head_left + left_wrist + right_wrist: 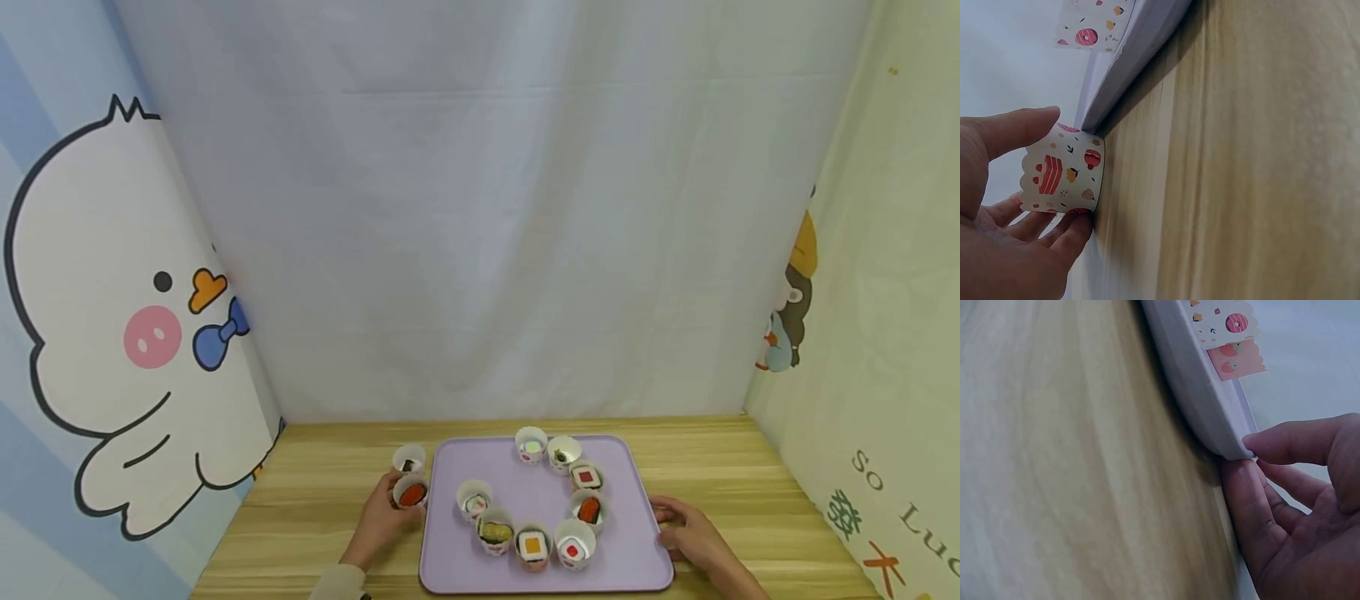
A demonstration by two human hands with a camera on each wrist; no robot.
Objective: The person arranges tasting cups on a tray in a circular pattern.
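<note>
In the head view my left hand [381, 518] is at a paper baking cup [411, 493] with a red-orange piece of toy-like sushi inside, left of the lilac tray [457, 575]. The left wrist view shows this cup [1063, 172], printed with cakes, standing on the wood between thumb and fingers and close against the tray's side. At the tray's right edge, my right hand [693, 533] pinches the rim, thumb above and fingers beneath, as the right wrist view shows along the tray [1194, 387]. Another paper cup [408, 458] with a dark-topped piece stands just behind the left one.
Several filled cups form a curved row on the tray, among them one with a yellow-green piece [495, 532], one with an orange square [533, 547] and one with a red square [587, 477]. The wooden table [330, 454] meets a pale curtain [487, 250] behind.
</note>
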